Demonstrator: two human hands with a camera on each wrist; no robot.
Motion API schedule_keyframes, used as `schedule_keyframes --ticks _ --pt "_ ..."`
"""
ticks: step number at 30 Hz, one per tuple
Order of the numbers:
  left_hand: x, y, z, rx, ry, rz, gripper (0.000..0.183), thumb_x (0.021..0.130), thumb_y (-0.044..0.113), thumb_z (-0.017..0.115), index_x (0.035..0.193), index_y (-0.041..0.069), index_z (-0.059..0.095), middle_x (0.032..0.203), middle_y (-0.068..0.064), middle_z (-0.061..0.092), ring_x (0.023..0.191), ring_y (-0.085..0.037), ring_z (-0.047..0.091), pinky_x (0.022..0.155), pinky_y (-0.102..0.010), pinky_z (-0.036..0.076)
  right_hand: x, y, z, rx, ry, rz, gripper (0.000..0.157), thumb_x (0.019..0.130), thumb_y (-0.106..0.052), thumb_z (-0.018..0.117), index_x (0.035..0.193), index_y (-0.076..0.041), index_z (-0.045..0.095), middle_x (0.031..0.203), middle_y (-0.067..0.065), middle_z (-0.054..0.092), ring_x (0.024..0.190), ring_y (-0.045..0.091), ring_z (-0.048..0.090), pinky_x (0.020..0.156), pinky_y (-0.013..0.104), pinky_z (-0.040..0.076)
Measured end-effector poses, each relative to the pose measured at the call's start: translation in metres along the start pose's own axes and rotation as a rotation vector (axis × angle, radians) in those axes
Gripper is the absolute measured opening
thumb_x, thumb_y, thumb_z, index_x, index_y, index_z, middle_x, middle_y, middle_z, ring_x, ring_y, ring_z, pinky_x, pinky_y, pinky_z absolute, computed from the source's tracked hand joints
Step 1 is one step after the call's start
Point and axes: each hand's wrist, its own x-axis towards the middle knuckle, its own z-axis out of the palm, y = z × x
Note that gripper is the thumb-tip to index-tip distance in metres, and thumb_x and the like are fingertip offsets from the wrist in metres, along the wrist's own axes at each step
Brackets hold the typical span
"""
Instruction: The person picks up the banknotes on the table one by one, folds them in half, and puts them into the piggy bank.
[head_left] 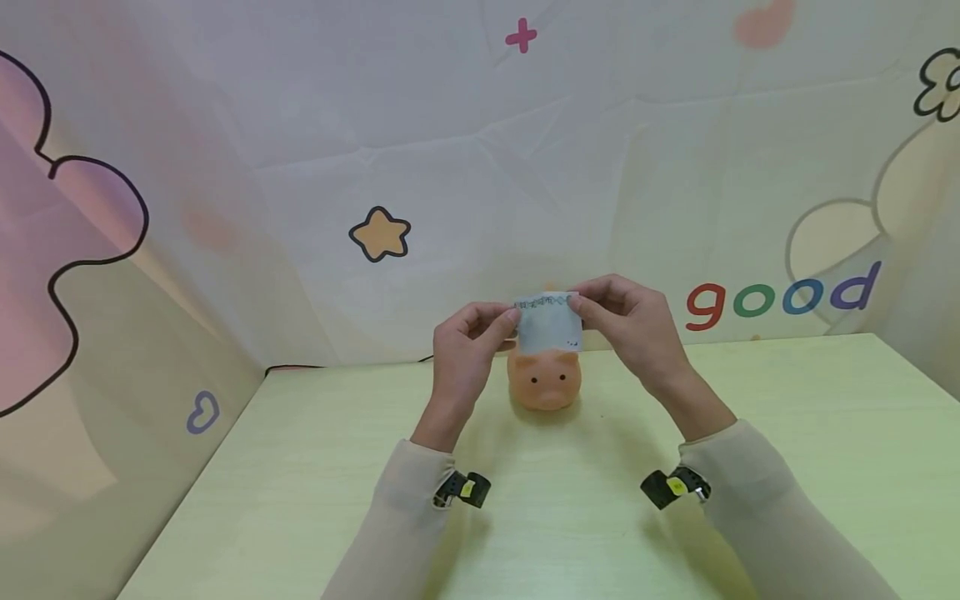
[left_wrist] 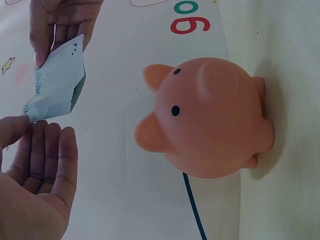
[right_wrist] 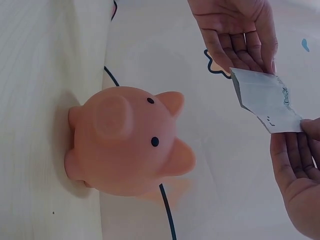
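Observation:
Both hands hold a folded, pale blue-green banknote (head_left: pixel 550 325) up above an orange piggy bank (head_left: pixel 546 382). The left hand (head_left: pixel 471 346) pinches its left edge between thumb and fingers. At the opposite edge, the right hand (head_left: pixel 630 327) pinches the upper corner. Dark print runs along the note's top, and small dark dots mark a lower corner. In the left wrist view, the folded note (left_wrist: pixel 60 80) bends a little and its layers part at one side. The piggy bank (right_wrist: pixel 125 140) stands upright on the table, facing me, apart from both hands; its top slot is not visible.
A pale wooden table (head_left: pixel 300 483) carries the piggy bank near its back edge. Behind hangs a printed cloth (head_left: pixel 450 183) with a star and the word "good". A thin dark cord (head_left: pixel 296 367) lies along the table's back edge. Each wrist wears a black strap.

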Motion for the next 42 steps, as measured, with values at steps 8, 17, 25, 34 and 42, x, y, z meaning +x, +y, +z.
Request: schedule_keyframes --ticks 8,17,25,34,42 --pt "0.0002 -0.0001 -0.0011 0.007 0.023 0.008 0.015 0.101 0.009 0.074 0.108 -0.004 0.076 0.099 -0.01 0.075 0.086 -0.018 0.073 0.08 -0.034 0.065 0.0014 0.0008 0.0003 -0.012 -0.039 0.016 0.025 0.105 -0.014 0.069 0.121 0.006 0.07 0.112 0.016 0.072 0.095 0.018 0.071 0.087 0.025 0.061" --pt "0.0001 0.0016 0.0 0.024 0.036 0.018 0.013 0.101 0.008 0.074 0.105 -0.004 0.075 0.096 -0.01 0.074 0.085 -0.018 0.072 0.081 -0.039 0.065 0.0018 0.0001 -0.0007 -0.027 -0.05 0.014 0.025 0.106 -0.015 0.069 0.12 0.005 0.07 0.111 0.016 0.072 0.094 0.018 0.072 0.088 0.029 0.062" --pt "-0.0002 -0.0016 0.0022 -0.02 -0.011 -0.007 0.013 0.101 0.007 0.074 0.107 -0.005 0.075 0.097 -0.009 0.074 0.086 -0.016 0.072 0.08 -0.034 0.065 0.0006 -0.001 -0.0023 -0.002 -0.016 0.013 0.026 0.106 -0.015 0.069 0.121 0.006 0.069 0.113 0.016 0.072 0.097 0.019 0.07 0.088 0.026 0.061" --pt "-0.0017 -0.0026 0.0028 -0.001 -0.011 -0.007 0.013 0.101 0.007 0.073 0.107 -0.005 0.075 0.094 -0.008 0.074 0.084 -0.016 0.071 0.08 -0.033 0.065 -0.0004 -0.0026 -0.0025 0.017 -0.005 0.007 0.023 0.105 -0.012 0.069 0.12 0.006 0.069 0.111 0.016 0.071 0.095 0.02 0.07 0.088 0.026 0.061" --pt "-0.0025 -0.0042 0.0039 0.014 -0.029 -0.022 0.015 0.101 0.008 0.074 0.107 -0.006 0.075 0.093 -0.009 0.074 0.082 -0.016 0.071 0.081 -0.034 0.065 -0.0003 -0.0018 -0.0034 0.02 0.012 0.0 0.024 0.105 -0.013 0.069 0.119 0.006 0.069 0.11 0.014 0.071 0.094 0.02 0.07 0.086 0.024 0.061"
